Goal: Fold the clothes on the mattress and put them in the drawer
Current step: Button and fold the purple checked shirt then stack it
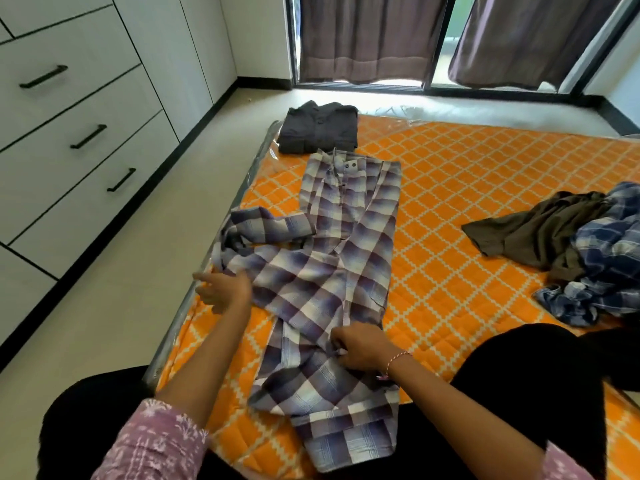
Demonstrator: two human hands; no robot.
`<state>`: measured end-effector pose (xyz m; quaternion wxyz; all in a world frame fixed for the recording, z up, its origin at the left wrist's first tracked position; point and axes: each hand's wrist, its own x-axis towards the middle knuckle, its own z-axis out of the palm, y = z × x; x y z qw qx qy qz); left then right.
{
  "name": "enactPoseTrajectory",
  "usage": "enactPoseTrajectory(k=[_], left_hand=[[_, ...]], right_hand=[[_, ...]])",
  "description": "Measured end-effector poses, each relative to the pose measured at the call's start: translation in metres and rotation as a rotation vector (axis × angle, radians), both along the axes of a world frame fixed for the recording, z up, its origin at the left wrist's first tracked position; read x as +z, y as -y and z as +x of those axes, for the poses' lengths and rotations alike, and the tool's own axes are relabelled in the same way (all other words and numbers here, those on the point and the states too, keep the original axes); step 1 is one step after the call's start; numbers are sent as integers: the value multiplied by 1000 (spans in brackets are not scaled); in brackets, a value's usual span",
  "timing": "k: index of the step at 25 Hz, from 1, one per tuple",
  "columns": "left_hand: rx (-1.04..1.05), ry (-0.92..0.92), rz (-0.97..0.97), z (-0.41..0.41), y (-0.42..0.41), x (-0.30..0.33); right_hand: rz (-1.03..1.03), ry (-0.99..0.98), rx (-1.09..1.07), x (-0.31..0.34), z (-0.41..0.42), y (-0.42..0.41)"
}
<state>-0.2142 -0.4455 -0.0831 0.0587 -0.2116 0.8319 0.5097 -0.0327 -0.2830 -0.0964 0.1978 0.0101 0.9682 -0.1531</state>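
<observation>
From the head view, a purple-and-white checked shirt [343,258] lies spread lengthwise on the orange patterned mattress [467,188], its collar and button placket toward the far end and its hem close to the person. The right side of the shirt is folded in along a straight edge; the left sleeve [256,226] lies bunched and twisted out toward the left edge of the mattress.

The left hand [225,289] is at the left edge of the shirt, near the base of that sleeve, fingers loosely bent with cloth at the fingertips; whether it really grips the fabric cannot be told. The right hand [360,348] is on the lower middle of the shirt, fingers curled and pinching a fold of the cloth. A thin pink bracelet [398,360] circles the right wrist, and a pink printed sleeve [156,441] covers the left upper arm.

Just beyond the collar, at the far left corner of the mattress, sits a folded dark grey shirt [318,129]. On the right side lies an unfolded heap: an olive-brown garment [540,230] and a blue checked garment [609,258] tangled together.

To the left, across a strip of pale floor [114,296], stands a white unit of drawers [79,133] with black bar handles, all closed. At the far end hang brown curtains [374,36] over a glass door.
</observation>
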Motion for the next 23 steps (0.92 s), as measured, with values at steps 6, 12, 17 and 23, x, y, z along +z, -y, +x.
enactPoseTrajectory(k=[6, 12, 17, 23], left_hand=[[-1393, -423, -848, 61, -44, -52], [-1500, -323, -921, 59, -37, -64], [-1558, -358, -899, 56, -30, -65], [-1346, -619, -616, 29, -98, -31]], right_hand=[[-176, 309, 45, -1, -4, -15], [-165, -112, -163, -2, -6, -17], [53, -120, -2, -50, 24, -10], [-319, -476, -457, -16, -15, -50]])
